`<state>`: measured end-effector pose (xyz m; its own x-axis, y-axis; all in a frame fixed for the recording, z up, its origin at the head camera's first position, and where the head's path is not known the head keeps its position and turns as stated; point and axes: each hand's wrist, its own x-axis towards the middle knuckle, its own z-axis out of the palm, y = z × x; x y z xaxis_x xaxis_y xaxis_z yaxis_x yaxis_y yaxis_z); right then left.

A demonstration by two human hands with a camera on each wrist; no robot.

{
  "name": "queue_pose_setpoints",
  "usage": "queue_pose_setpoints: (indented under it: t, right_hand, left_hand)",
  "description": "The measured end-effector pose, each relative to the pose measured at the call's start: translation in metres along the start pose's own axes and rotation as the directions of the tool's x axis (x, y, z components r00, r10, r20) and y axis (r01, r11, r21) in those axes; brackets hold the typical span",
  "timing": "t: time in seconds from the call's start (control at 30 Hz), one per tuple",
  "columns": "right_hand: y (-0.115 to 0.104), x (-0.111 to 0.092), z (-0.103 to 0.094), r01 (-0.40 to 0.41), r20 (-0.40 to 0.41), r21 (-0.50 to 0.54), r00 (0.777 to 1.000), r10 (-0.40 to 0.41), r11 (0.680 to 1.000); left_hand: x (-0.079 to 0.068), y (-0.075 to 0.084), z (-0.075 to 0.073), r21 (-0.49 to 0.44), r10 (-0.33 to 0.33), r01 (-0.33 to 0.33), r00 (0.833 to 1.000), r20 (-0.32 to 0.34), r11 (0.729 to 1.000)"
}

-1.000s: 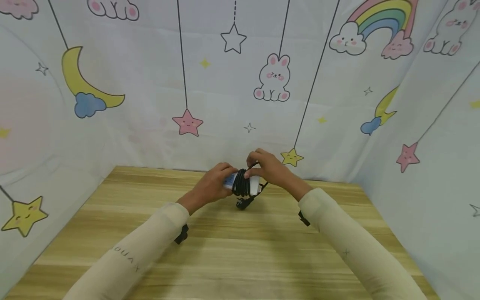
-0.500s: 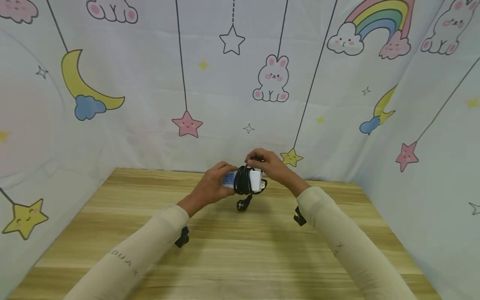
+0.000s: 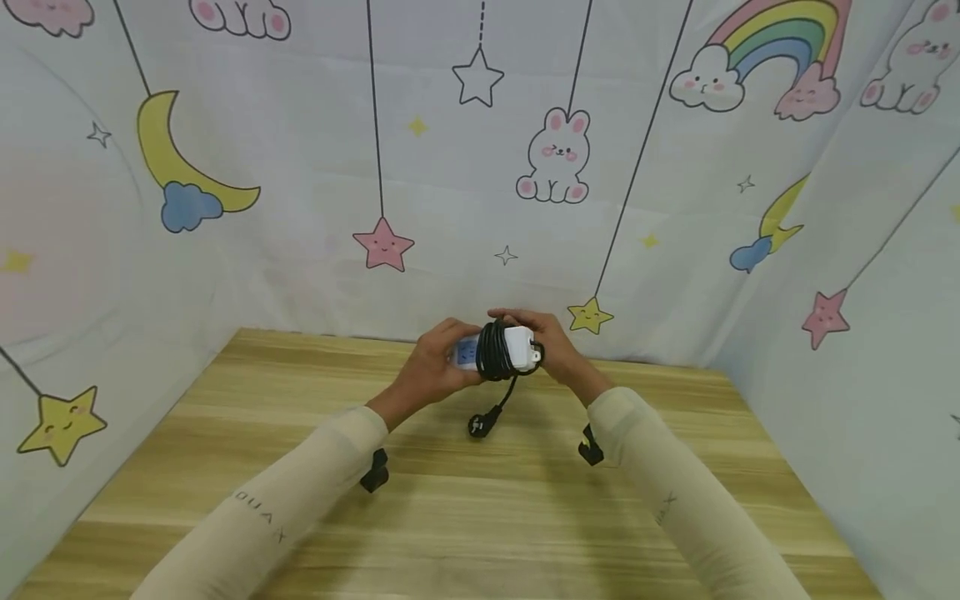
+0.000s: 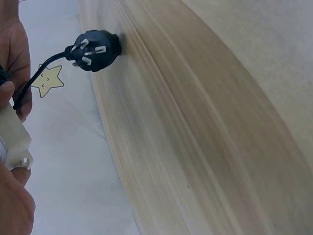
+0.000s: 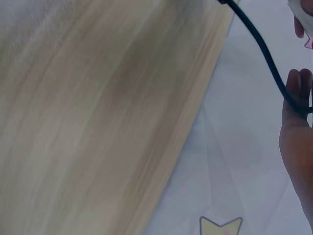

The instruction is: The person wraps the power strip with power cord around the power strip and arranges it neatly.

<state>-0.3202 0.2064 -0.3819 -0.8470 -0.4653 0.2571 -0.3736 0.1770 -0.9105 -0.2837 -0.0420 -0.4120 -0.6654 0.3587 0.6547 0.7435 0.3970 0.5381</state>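
My left hand (image 3: pixel 442 367) grips a white and blue power strip (image 3: pixel 519 350) above the far part of the table, thumb on top and fingers below. Black cord (image 3: pixel 493 352) is wound in several turns round the strip's middle. At the strip's right end is my right hand (image 3: pixel 551 342), partly hidden behind it. In the right wrist view the cord (image 5: pixel 266 54) runs across the fingers (image 5: pixel 293 90) of that hand; the left wrist view shows its thumb and fingers around the cord. The black plug (image 3: pixel 480 425) dangles below on a short loose length.
A wood-grain table (image 3: pixel 480 525) lies beneath the hands. White printed cloth (image 3: pixel 315 275) rises behind it and at both sides. Black pieces (image 3: pixel 375 471) sit at the underside of both wrists.
The right hand has gone from pinching the cord above the strip to behind its right end. The strip is tilted slightly more and the plug hangs on a longer length.
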Motion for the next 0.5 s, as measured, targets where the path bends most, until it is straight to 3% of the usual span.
queue_pose_setpoints:
  t: [0.13,0.37,0.5]
  right_hand:
    - [0.008,-0.004,0.010,0.017,-0.023,0.061,1.000,-0.016,0.998]
    - [0.018,-0.006,0.031,-0.195,-0.046,0.214,0.977,0.209,0.957]
    - [0.021,-0.007,0.040,-0.270,-0.017,0.176,0.961,0.277,0.947]
  left_hand:
    - [0.001,-0.001,0.002,0.022,-0.029,0.029,0.999,-0.022,0.999]
    - [0.001,-0.003,0.002,0.041,-0.113,0.115,0.992,-0.048,0.993]
    - [-0.002,-0.005,0.001,0.052,-0.118,0.120,0.992,-0.039,0.991]
